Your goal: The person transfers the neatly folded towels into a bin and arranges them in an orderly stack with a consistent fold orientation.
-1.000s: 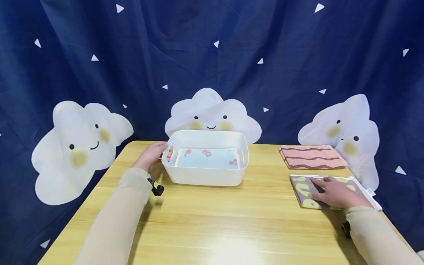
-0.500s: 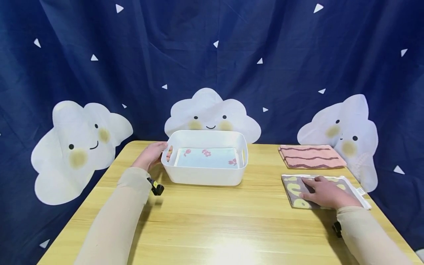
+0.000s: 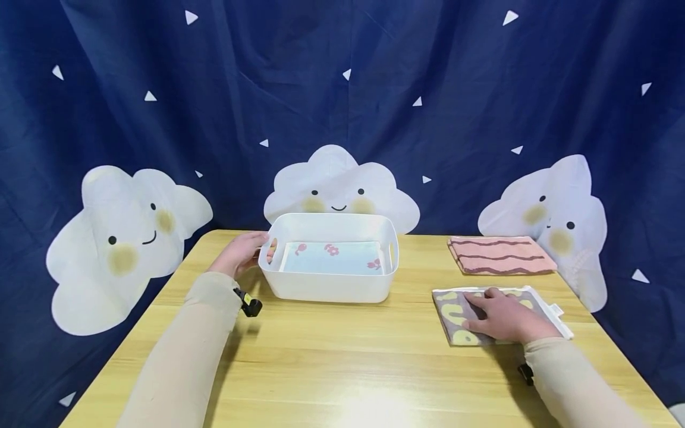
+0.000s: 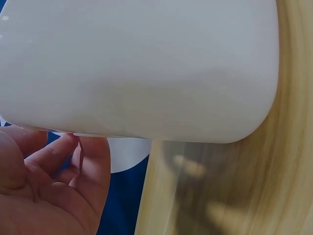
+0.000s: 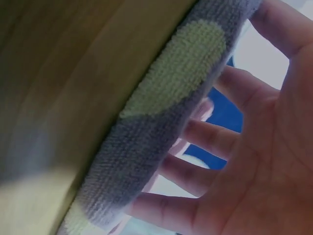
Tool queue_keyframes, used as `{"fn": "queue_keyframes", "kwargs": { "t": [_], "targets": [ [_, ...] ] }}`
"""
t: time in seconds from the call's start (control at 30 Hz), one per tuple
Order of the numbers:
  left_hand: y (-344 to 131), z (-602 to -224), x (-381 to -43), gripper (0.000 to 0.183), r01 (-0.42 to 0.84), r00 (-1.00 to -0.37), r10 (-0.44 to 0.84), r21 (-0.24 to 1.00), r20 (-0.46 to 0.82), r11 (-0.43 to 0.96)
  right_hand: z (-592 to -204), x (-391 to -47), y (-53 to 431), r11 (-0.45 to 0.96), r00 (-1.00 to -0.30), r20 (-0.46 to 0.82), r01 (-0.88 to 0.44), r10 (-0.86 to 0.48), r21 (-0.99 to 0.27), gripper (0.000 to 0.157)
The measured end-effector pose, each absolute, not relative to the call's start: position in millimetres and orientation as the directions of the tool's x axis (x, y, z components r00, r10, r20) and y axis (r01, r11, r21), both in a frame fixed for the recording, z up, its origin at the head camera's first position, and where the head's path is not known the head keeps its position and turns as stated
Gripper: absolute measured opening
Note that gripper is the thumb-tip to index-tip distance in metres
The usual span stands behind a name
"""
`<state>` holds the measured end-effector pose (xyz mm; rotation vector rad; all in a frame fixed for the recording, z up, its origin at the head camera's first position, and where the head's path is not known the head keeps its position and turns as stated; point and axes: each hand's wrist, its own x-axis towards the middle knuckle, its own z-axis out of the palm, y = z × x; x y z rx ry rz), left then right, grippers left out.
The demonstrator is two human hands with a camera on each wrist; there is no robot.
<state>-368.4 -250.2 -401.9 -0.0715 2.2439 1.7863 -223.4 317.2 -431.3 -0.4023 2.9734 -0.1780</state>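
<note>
A white plastic storage basket [image 3: 329, 286] stands on the table in the head view, with a light blue cloth [image 3: 329, 258] with pink flowers flat inside it. My left hand [image 3: 239, 252] holds the basket at its left handle, and fingers show through the handle hole. On the right lies a folded grey towel [image 3: 455, 324] with yellow shapes and a white edge. My right hand [image 3: 508, 318] rests on top of this towel, fingers spread. In the right wrist view the fingertips [image 5: 146, 205] press on the towel's upper side.
Behind the grey towel lies a folded pink towel [image 3: 500, 255] with dark wavy stripes. A light wooden table [image 3: 342, 351] carries everything. A dark blue curtain [image 3: 455, 71] with white clouds hangs right behind it.
The grey towel has slid left over the table under my right hand, toward the basket. My left hand and the basket have stayed in place. The head view has shifted slightly.
</note>
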Motion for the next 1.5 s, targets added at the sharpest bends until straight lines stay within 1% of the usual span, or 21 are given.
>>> {"fn": "queue_keyframes", "kwargs": {
  "t": [0.23,0.47,0.57,0.73,0.87,1.03,1.33,1.5],
  "targets": [
    [-248.8,-400.2,-365.6,0.048,-0.226,-0.957,0.117,0.934,-0.266,0.277,-434.3,-218.3,290.1,0.957,-0.953,-0.122,-0.265,-0.278,-0.116,0.082],
    [-247.9,-400.3,-362.2,0.047,-0.250,-0.951,0.109,0.925,-0.291,0.287,-431.5,-211.3,250.4,0.949,-0.930,-0.194,-0.294,-0.312,-0.115,0.081],
    [-247.0,-400.8,-361.5,0.048,-0.238,-0.951,0.118,0.922,-0.284,0.304,-430.1,-209.3,232.9,0.946,-0.923,-0.210,-0.306,-0.323,-0.106,0.079],
    [-245.4,-400.4,-362.3,0.048,-0.202,-0.957,0.141,0.930,-0.255,0.306,-427.5,-207.0,209.1,0.941,-0.919,-0.199,-0.329,-0.339,-0.085,0.075],
    [-246.5,-399.2,-362.9,0.049,-0.200,-0.959,0.129,0.928,-0.251,0.315,-424.8,-203.9,190.0,0.939,-0.920,-0.192,-0.328,-0.343,-0.104,0.074],
    [-247.2,-398.7,-363.1,0.050,-0.205,-0.959,0.122,0.920,-0.258,0.335,-427.0,-201.9,165.7,0.942,-0.922,-0.197,-0.320,-0.335,-0.104,0.076],
    [-244.0,-392.7,-361.1,0.050,-0.209,-0.962,0.097,0.913,-0.257,0.350,-424.7,-199.1,119.6,0.930,-0.913,-0.178,-0.356,-0.367,-0.091,0.079],
    [-241.5,-390.2,-359.1,0.050,-0.199,-0.965,0.085,0.903,-0.248,0.380,-423.0,-198.2,103.2,0.927,-0.910,-0.180,-0.365,-0.375,-0.088,0.081]
  ]
}}
